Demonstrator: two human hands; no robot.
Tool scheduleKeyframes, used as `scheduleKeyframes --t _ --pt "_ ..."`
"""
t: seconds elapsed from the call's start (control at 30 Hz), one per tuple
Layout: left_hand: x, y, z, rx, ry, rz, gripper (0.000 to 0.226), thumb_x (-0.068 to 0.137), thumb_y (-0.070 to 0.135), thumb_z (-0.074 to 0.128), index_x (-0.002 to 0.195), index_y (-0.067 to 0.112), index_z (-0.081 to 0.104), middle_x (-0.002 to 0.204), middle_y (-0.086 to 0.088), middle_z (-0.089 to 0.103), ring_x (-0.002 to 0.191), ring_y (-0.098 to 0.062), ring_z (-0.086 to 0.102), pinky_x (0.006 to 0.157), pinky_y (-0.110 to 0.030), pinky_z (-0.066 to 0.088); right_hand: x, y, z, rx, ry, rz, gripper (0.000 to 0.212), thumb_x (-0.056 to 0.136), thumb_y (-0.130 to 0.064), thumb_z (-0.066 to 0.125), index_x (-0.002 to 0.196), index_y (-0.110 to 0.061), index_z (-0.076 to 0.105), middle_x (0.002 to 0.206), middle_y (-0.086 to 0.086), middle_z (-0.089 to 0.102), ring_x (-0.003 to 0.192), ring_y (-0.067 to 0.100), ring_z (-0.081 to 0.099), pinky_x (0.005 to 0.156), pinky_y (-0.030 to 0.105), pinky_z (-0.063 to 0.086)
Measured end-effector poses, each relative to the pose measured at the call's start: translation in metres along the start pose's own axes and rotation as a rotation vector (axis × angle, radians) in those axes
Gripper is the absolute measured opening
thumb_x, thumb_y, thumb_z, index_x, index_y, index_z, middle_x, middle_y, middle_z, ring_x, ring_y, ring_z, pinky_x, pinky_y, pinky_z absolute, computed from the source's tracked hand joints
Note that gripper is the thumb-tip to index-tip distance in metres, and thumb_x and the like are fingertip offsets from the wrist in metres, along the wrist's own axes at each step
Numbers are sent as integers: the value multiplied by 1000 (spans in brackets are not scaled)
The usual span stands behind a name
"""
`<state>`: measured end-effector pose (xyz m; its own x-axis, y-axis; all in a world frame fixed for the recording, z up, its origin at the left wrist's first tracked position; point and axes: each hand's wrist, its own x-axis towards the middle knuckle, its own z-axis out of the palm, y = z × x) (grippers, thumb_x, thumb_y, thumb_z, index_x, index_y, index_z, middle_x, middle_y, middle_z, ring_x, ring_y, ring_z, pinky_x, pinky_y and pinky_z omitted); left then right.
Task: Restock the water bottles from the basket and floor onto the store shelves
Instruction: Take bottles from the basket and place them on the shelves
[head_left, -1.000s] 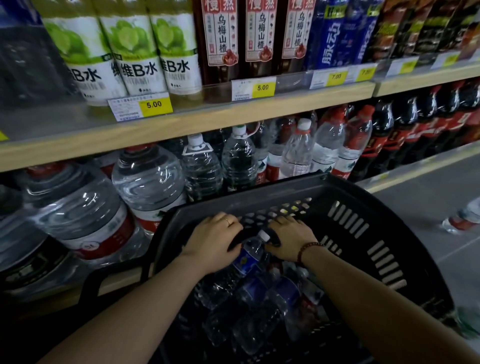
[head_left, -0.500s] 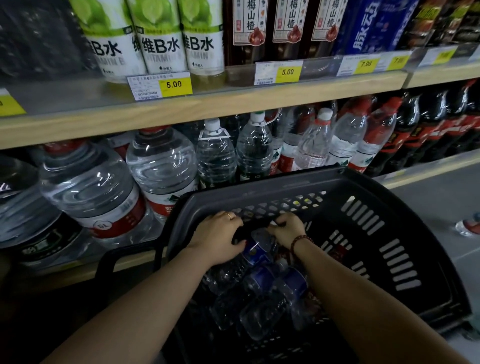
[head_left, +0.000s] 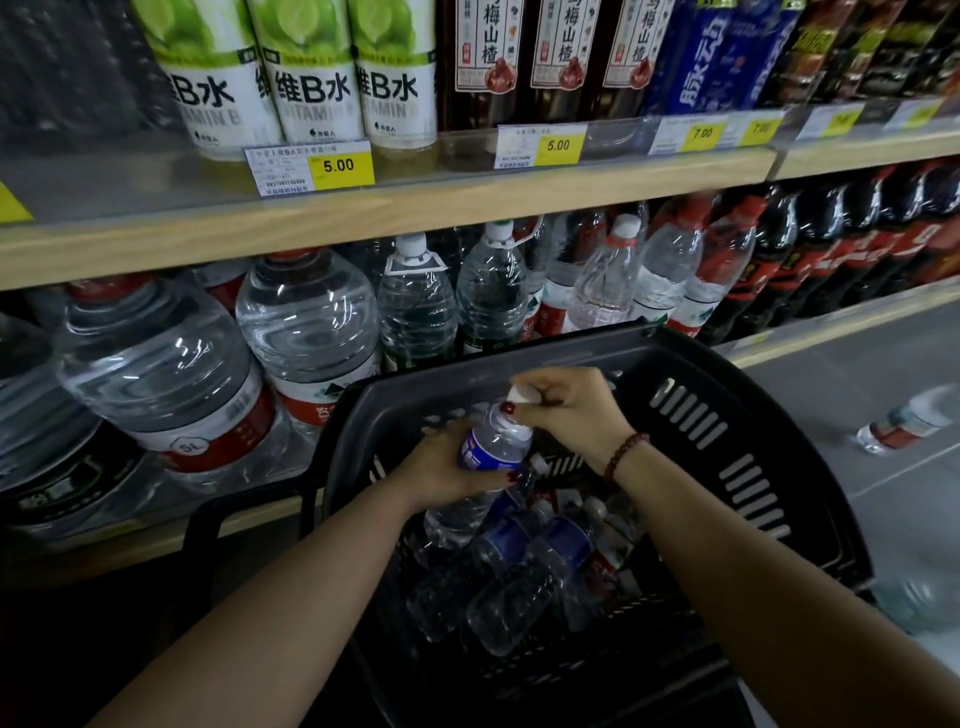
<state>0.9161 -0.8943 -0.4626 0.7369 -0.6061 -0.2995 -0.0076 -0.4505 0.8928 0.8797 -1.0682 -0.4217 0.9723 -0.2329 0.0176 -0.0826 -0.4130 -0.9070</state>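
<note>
Your left hand grips the clear blue-labelled plastic water bottle by its body. Your right hand pinches its white cap. The black plastic basket sits below both hands.

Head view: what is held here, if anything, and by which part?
One blue-labelled water bottle, held over the basket by both hands: the left hand grips its body at the label, the right hand pinches its white cap.
</note>
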Motion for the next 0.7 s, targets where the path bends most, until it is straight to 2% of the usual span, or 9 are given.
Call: scheduleKeyframes --t 0.07,0.17,0.23,0.33,0.4,0.47,0.57,0.63,0.7 --pt "-5 5 2 -119 -30 16 50 76 17 78 112 37 50 106 16 62 98 -4 60 82 -17 48 -2 -15 -15 110 -18 -9 33 72 5 77 103 -2 71 84 1 73 76 9 69 72 27 57" --pt "-10 12 1 -247 -41 42 39 78 12 76 101 36 57 98 14 67 90 -5 65 74 -15 52 -4 -26 -26 247 -36 -7 23 74 2 76 94 -9 72 77 -5 73 69 5 68 57 17 50" --pt "-12 14 1 -276 -29 41 35 73 17 80 97 34 60 96 9 70 90 -11 68 77 -21 54 -5 -25 -25 293 -28 26 21 74 -1 77 89 -15 72 78 -5 74 72 7 68 58 19 51" --pt "-15 16 1 -265 -41 3 47 53 43 84 94 31 65 95 5 75 92 -14 70 83 -28 56 -10 -18 -19 339 7 139 19 76 -6 77 88 -18 70 85 -3 74 80 10 69 68 24 54" --pt "-16 18 1 -246 -55 -21 38 60 38 85 92 28 67 97 -3 75 93 -20 70 82 -29 55 -14 -8 -17 434 21 204 13 79 -8 74 90 -15 70 89 2 73 83 12 69 74 28 56" --pt "-17 21 0 -269 -35 -46 21 75 24 79 90 20 66 92 -10 73 83 -24 68 67 -20 55 -18 5 -15 553 18 272 8 85 -11 68 94 -11 68 94 8 71 88 19 68 79 34 57" --pt "-19 24 -1 -351 73 -57 9 81 19 73 87 17 67 78 -7 70 66 -17 65 50 -15 51 -25 34 -13 653 98 428 10 90 -19 63 97 -11 64 93 9 70 85 21 67 75 33 57" --pt "-18 23 -3 -389 142 -68 8 80 24 73 85 20 69 74 -3 73 62 -13 68 55 -20 54 -33 57 -12 570 122 574 19 87 -25 67 101 -12 64 95 8 69 85 19 66 73 31 56" --pt "-17 21 -4 -411 162 -79 13 77 31 75 84 20 70 71 -2 74 64 -16 70 65 -28 55 -41 71 -10 432 57 692 28 84 -26 71 106 -9 64 91 6 68 78 16 64 63 26 53"
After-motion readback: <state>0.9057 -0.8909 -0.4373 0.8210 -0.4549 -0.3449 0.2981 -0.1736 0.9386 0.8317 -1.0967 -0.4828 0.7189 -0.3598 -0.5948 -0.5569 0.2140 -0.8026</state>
